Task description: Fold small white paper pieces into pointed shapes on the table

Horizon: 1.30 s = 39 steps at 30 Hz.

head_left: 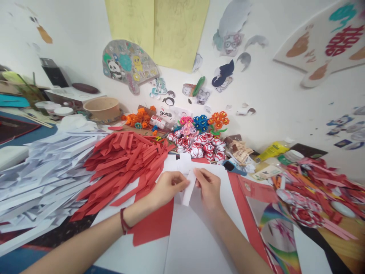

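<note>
A narrow white paper strip is held up between both hands, over white sheets spread on the table. My left hand pinches the strip's left edge, with a dark red band round the wrist. On the other side, my right hand grips its upper right edge between thumb and fingers. Another white paper piece lies just beyond the fingertips. Folded red strips are heaped left of the hands, and a larger pile of white strips sits farther left.
Red-and-white paper flowers stand behind the hands, with orange flowers and a round tan container to their left. At right lie a blue watch, a yellow packet and mixed paper scraps.
</note>
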Motion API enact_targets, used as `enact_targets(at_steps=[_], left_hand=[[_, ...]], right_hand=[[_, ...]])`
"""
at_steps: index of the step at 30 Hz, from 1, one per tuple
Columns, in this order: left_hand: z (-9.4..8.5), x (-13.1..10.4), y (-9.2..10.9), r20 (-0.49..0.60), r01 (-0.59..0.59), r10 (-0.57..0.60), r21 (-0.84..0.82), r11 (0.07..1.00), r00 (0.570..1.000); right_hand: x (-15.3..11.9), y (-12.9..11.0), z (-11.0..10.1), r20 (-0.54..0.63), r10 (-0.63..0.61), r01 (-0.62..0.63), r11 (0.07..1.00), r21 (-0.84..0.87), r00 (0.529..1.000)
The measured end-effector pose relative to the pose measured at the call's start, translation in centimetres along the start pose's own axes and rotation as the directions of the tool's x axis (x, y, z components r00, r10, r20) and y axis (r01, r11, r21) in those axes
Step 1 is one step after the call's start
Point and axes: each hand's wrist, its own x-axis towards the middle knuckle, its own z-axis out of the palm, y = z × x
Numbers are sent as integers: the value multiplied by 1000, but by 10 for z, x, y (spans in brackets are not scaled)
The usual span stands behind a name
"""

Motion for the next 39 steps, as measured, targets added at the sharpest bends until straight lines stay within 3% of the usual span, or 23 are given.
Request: enact_targets(at_steps=[7,16,22,27,32,39], left_hand=[[5,-1,0,37,53,-52,-45,998,998],[5,-6,4,77,23,-29,77,997,997],[5,-9,0,92,45,-63,193,980,994],[2,-6,-1,27,-4,-5,296,955,1000],[1,-3,-1,-94,-17,46,283,959,995],[1,-4,1,-124,-63,94,228,972,988]], right_hand=[[6,2,-7,-78,-28,31,999,34,997],[11,3,-12,-146,-33,43,997,60,989],[11,4,-12,-178,41,-25,996,91,983],[10,6,-10,-195,43,-32,998,57,980],[2,8,-1,-112,81,-79,997,27,990],[-8,3,9,-3,70,-70,997,-39,998]])
